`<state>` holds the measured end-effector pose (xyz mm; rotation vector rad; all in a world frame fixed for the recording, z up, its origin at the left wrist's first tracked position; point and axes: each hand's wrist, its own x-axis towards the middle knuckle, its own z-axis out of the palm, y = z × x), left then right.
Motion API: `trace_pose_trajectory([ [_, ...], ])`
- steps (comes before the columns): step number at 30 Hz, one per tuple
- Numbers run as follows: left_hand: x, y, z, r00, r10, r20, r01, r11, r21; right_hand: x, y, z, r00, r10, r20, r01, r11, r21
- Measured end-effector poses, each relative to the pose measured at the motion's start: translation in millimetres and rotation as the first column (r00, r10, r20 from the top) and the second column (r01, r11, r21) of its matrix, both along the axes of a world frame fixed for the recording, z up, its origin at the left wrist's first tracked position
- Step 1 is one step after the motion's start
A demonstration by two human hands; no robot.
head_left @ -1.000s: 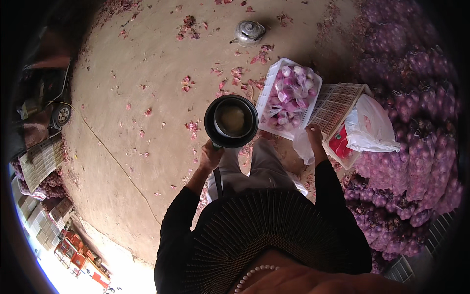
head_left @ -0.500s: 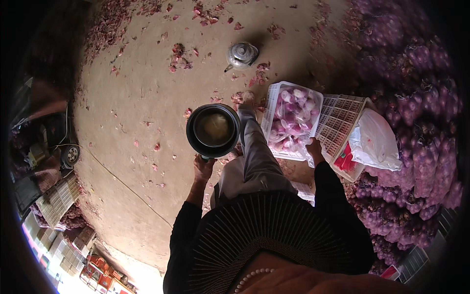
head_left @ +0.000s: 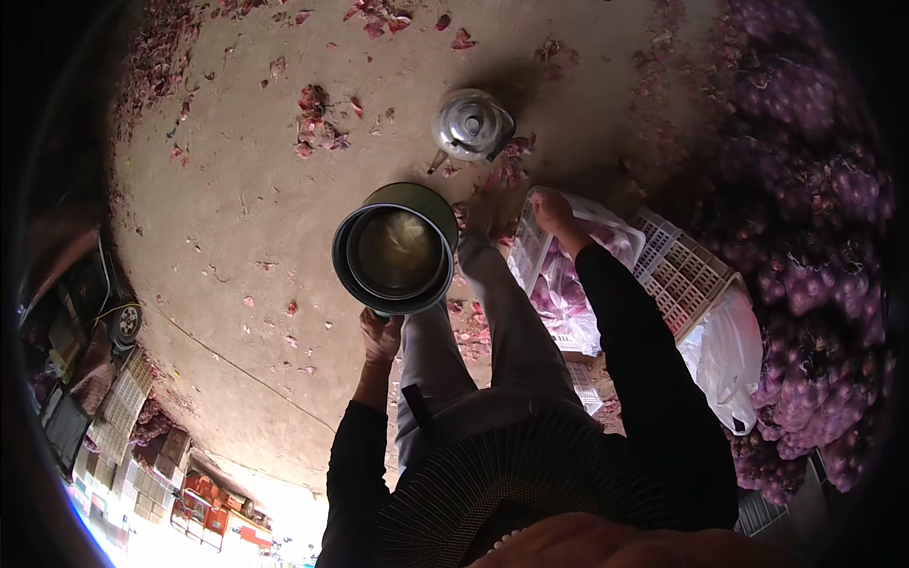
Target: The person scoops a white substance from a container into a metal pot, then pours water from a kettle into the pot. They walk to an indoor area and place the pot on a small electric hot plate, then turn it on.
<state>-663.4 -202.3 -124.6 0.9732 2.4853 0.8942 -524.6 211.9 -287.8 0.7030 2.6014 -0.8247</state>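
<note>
My left hand [head_left: 381, 336] grips the near side of a dark green pot [head_left: 426, 199], holding it above the floor. Inside the pot is liquid with a pale reflection or lump that I cannot tell apart. My right arm stretches forward over a white plastic crate [head_left: 533, 230]. At the crate's far left corner my right hand [head_left: 552, 210] is curled closed beside the clear plastic; what its fingers hold is hidden. Under that plastic lie purple onions [head_left: 561, 293], partly covered by my sleeve. A silver metal kettle [head_left: 473, 125] stands on the floor beyond the pot.
Right of the onions, a tilted beige slatted crate [head_left: 684, 275] has a white plastic bag [head_left: 724, 355] against it. Netted purple onions [head_left: 805, 312] are piled along the right. Red onion skins [head_left: 317, 123] litter the floor, and a thin cord [head_left: 227, 358] crosses it at left.
My right hand has moved from the near right edge of the onion crate to its far left corner. The pot has tilted toward me, and the whole view has shifted.
</note>
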Motion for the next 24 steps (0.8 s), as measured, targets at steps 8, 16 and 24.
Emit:
trace_pose_trajectory([
  [8,-98.1,26.4,-70.3,0.921,0.23,0.316,-0.219,0.973,-0.069,-100.4,3.7,-147.8,0.963,0.26,0.072,-0.263,0.848,0.459],
  [16,-140.1,37.0,-118.1,0.988,0.135,0.08,-0.129,0.989,-0.078,-114.0,-0.4,-143.7,0.916,0.356,0.184,-0.399,0.758,0.517],
  [24,-155.1,40.3,-149.5,0.997,0.071,-0.022,-0.073,0.994,-0.078,-145.8,8.0,-119.0,0.841,0.521,0.144,-0.519,0.706,0.481],
])
